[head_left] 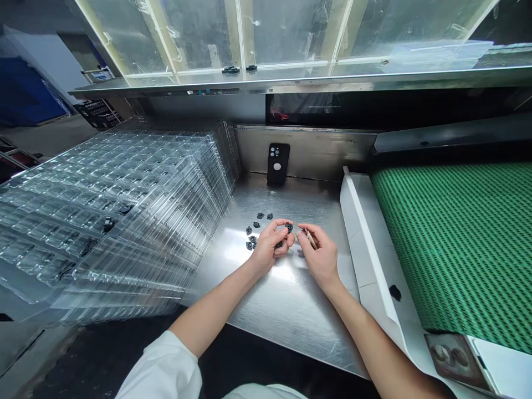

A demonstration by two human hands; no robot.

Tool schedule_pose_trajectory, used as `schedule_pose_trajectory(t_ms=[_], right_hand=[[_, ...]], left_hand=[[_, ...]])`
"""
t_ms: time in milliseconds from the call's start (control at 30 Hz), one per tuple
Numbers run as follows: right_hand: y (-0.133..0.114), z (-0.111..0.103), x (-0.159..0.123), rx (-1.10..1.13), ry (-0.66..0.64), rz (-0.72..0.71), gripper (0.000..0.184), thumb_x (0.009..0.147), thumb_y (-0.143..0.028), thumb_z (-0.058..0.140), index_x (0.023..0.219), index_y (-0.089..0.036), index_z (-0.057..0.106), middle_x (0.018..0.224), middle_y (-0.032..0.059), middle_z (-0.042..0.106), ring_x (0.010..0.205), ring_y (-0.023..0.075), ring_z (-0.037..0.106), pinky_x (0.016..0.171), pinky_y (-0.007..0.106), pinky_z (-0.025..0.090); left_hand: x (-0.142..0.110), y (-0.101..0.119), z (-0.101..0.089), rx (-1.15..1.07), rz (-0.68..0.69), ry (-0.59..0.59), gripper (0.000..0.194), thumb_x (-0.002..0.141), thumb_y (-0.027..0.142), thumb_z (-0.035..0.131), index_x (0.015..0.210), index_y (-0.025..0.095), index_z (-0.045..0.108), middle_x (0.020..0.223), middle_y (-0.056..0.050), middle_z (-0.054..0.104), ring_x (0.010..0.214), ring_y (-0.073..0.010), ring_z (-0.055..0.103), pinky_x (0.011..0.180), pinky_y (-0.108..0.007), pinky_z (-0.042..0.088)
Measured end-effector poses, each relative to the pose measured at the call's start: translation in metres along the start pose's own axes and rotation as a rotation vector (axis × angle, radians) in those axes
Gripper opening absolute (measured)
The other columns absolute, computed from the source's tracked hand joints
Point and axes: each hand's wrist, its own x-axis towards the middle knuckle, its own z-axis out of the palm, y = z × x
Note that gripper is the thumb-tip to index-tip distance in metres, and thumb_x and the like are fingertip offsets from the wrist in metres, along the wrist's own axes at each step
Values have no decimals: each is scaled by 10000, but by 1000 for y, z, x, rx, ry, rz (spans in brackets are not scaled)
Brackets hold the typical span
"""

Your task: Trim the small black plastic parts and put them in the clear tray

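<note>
Over the middle of the metal worktop, my left hand (272,245) pinches a small round black plastic part (289,227) with holes in it. Another black piece (279,244) shows under its curled fingers. Close by on the right, my right hand (320,254) is closed around a slim tool with a beige handle (311,239); its tip is too small to make out. Several similar black plastic parts (252,239) lie loose on the metal just left of my left hand.
Stacked clear plastic trays (166,205) rise at the left, a few black parts in the top one. A black phone (278,164) leans against the back wall. On the right, a white guard (372,249) borders a green conveyor belt (461,238). A metal-edged shelf (299,84) overhangs the back.
</note>
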Motion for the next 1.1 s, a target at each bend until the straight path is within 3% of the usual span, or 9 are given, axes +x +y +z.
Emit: schedule_pose_trajectory(t_ms=[167, 300, 1100], right_hand=[[-7, -3, -1, -69, -81, -133, 350, 1106, -439, 471, 961, -215, 697, 887, 43, 661, 793, 207, 605, 710, 331, 428], [-10, -3, -3, -132, -110, -144, 383, 1112, -428, 482, 839, -218, 649, 772, 6, 589, 664, 173, 523, 654, 317, 377], [-11, -3, -4, -171, -69, -180, 342, 1093, -414, 496, 848, -226, 642, 733, 2, 636, 611, 166, 551, 605, 309, 382]], left_hand=[[-1, 3, 2, 24, 60, 18, 509, 837, 496, 767, 1154, 179, 524, 662, 53, 587, 393, -16, 242, 426, -195, 116], [-2, 3, 3, 38, 78, 8, 520, 836, 505, 771, 1155, 175, 527, 656, 53, 587, 393, -15, 244, 428, -194, 128], [-4, 6, 2, 11, 53, 3, 504, 816, 492, 800, 1110, 163, 555, 622, 58, 555, 418, -18, 228, 444, -204, 100]])
